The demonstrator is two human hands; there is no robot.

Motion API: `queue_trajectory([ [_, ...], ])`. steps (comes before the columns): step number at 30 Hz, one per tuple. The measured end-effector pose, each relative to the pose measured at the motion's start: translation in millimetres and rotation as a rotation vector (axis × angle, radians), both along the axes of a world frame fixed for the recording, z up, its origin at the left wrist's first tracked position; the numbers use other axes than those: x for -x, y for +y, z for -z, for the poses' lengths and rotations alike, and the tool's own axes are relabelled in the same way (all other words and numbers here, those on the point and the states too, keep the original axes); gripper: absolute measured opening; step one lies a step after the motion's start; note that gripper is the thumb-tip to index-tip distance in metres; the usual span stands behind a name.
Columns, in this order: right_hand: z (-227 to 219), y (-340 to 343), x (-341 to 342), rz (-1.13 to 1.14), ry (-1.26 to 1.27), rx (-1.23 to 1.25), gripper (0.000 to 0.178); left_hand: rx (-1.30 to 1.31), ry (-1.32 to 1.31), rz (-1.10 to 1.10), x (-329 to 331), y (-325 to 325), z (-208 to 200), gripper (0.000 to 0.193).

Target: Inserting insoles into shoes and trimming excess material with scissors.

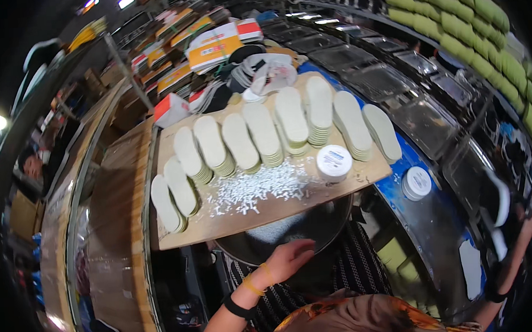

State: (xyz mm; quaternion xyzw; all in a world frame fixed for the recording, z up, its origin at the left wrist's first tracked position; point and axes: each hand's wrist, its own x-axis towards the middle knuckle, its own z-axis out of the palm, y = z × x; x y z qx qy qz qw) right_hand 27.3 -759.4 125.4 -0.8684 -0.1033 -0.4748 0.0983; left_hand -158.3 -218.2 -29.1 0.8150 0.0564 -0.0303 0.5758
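Observation:
My left hand [289, 258] hovers over a dark round basin [234, 255] at my lap, its fingers stretched out and holding nothing. White bits [275, 227] lie inside the basin. Far to the right, my right hand [529, 211] reaches out beside a curved white strip [498, 197]; its fingers are too small and dim to read. In front of me, stacks of pale insoles [238, 137] stand in a row on a wooden board [188, 230]. Small white pieces [252, 189] are scattered before them, next to a white-lidded tub [334, 162].
A second white tub [417, 183] and a flat white insole [470, 269] rest on the blue-edged bench at right. Metal trays [423, 118] line that side, with green rolls [469, 26] above. Cartons [214, 46] pile up behind; a shelf [110, 234] runs along the left.

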Motion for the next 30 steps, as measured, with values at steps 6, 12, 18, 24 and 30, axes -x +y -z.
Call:
queue_trajectory([
  [6,5.9,322.4,106.1,-0.872,0.665,0.214,0.076,0.878,-0.061,-0.44,27.2,-4.7,-23.3,0.039],
  [12,130.8,443.4,162.7,-1.589,0.716,0.609,0.073,0.598,-0.217,-1.027,66.2,52.9,52.3,0.051],
  [18,163.4,460.4,176.4,-1.651,1.144,0.569,0.075,-0.567,-0.22,-0.959,99.8,76.8,82.2,0.035],
  [24,163.6,415.9,100.6,-1.387,1.526,-0.58,0.06,-0.305,0.131,-0.905,116.9,58.0,13.7,0.033],
  [30,183.5,362.5,59.1,-1.075,1.972,-0.872,0.031,-0.935,0.452,-0.523,35.0,41.6,23.9,0.037],
])
